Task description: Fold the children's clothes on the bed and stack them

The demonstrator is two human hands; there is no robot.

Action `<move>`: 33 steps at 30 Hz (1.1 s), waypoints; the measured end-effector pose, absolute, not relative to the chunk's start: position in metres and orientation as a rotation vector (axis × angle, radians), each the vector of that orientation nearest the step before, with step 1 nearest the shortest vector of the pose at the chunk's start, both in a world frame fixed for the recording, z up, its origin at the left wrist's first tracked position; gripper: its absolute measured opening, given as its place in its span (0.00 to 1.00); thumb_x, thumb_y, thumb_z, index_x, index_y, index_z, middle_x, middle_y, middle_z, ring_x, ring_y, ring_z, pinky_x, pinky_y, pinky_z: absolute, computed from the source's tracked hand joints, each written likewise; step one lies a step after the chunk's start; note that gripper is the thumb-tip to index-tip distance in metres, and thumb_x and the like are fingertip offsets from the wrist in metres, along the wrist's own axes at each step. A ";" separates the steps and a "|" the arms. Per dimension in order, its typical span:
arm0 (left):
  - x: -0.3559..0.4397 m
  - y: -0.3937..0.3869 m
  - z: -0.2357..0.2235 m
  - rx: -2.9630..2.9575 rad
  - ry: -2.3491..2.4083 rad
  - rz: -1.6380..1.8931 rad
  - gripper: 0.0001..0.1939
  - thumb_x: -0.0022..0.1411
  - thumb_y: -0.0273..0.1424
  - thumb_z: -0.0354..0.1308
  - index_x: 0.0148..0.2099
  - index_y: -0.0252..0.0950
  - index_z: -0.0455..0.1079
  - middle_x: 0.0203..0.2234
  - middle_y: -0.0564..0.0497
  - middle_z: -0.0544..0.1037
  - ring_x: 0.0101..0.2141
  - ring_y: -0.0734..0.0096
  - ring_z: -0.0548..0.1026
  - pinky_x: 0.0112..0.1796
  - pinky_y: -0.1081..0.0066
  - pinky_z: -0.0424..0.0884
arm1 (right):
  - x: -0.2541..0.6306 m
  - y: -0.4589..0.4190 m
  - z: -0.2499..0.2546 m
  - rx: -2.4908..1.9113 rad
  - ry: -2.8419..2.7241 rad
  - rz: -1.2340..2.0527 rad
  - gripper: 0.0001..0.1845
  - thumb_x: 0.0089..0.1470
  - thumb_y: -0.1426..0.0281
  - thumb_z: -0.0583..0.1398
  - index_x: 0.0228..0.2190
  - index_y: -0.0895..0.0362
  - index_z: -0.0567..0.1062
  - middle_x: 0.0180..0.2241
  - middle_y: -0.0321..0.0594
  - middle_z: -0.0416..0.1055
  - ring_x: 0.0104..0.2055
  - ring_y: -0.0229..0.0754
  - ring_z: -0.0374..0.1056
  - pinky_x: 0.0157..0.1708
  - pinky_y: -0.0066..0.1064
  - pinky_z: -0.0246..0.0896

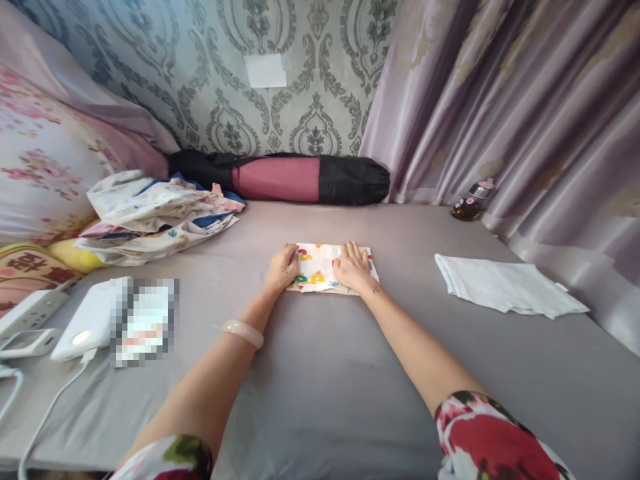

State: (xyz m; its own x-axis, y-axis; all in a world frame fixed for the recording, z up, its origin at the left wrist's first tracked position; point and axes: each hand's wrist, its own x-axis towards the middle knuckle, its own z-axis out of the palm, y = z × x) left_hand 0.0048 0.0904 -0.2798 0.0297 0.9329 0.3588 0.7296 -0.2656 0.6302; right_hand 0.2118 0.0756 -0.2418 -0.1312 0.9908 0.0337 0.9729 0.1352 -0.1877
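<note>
A small folded cloth (320, 265), white with coloured prints, lies flat on the grey sheet (320, 373) in the middle of the bed. My left hand (283, 265) rests on its left edge with the fingers curled down onto the fabric. My right hand (353, 265) lies flat on the cloth's right half, fingers stretched out and together. A pale bangle (243, 331) sits on my left forearm.
A heap of printed clothes (157, 217) lies at the back left beside floral pillows (45, 153). A black and maroon roll bag (285, 177) lies against the wall. A folded white cloth (505, 285) is at the right, a small bottle (470, 203) by the curtain, chargers (85, 320) at left.
</note>
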 end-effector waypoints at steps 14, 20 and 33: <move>-0.003 0.084 -0.271 1.646 1.707 1.256 0.25 0.56 0.23 0.45 0.54 0.33 0.71 0.47 0.46 0.78 0.50 0.63 0.73 0.55 0.63 0.65 | 0.184 0.077 -0.257 -1.835 -2.317 0.134 0.33 0.64 0.64 0.42 0.64 0.69 0.53 0.67 0.52 0.47 0.69 0.50 0.40 0.66 0.48 0.32; -0.003 0.085 -0.273 1.618 1.704 1.287 0.25 0.56 0.22 0.45 0.53 0.34 0.72 0.48 0.48 0.78 0.50 0.63 0.73 0.56 0.63 0.65 | 0.165 0.079 -0.247 -1.879 -2.288 0.168 0.33 0.62 0.67 0.44 0.64 0.70 0.54 0.67 0.54 0.45 0.69 0.52 0.39 0.65 0.50 0.32; -0.003 0.084 -0.271 1.655 1.727 1.274 0.24 0.57 0.24 0.44 0.53 0.35 0.71 0.49 0.48 0.77 0.51 0.64 0.73 0.55 0.63 0.66 | 0.143 0.075 -0.255 -1.781 -2.279 0.156 0.32 0.63 0.65 0.42 0.64 0.71 0.54 0.67 0.55 0.48 0.69 0.52 0.41 0.65 0.48 0.30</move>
State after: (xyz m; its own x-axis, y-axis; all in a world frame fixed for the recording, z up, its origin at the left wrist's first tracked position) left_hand -0.0025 0.0836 -0.2711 -0.1966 0.9393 0.2814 0.5463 -0.1334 0.8269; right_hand 0.1430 0.0754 -0.2551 -0.2252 0.9661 0.1261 0.9400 0.2495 -0.2328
